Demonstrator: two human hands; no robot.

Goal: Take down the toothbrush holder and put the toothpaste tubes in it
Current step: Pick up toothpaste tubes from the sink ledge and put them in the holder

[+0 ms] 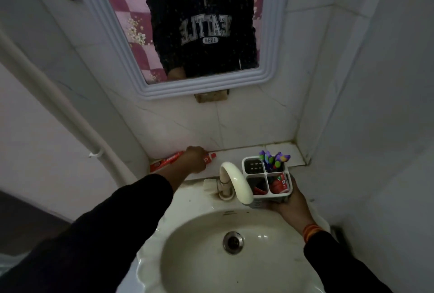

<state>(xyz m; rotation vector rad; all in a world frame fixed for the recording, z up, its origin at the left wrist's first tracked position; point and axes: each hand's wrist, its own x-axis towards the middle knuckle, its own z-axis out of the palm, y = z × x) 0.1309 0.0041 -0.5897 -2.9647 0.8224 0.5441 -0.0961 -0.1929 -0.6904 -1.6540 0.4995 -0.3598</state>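
A white toothbrush holder (254,167) with four compartments sits in my right hand (290,203), held above the right side of the sink beside the tap. Its back right compartment holds several toothbrushes (273,158) with purple and green handles. A red toothpaste tube (279,183) stands in the front right compartment, and something red lies in the front left one. A long red toothpaste tube (166,162) lies on the tiled ledge at the left. My left hand (193,160) rests over its middle with fingers curled around it.
A white curved tap (237,182) stands between my hands at the back of the sink (187,245). A framed mirror (270,57) hangs above the ledge (234,154). Tiled walls close in on the right, and a white pipe (70,116) runs down the left.
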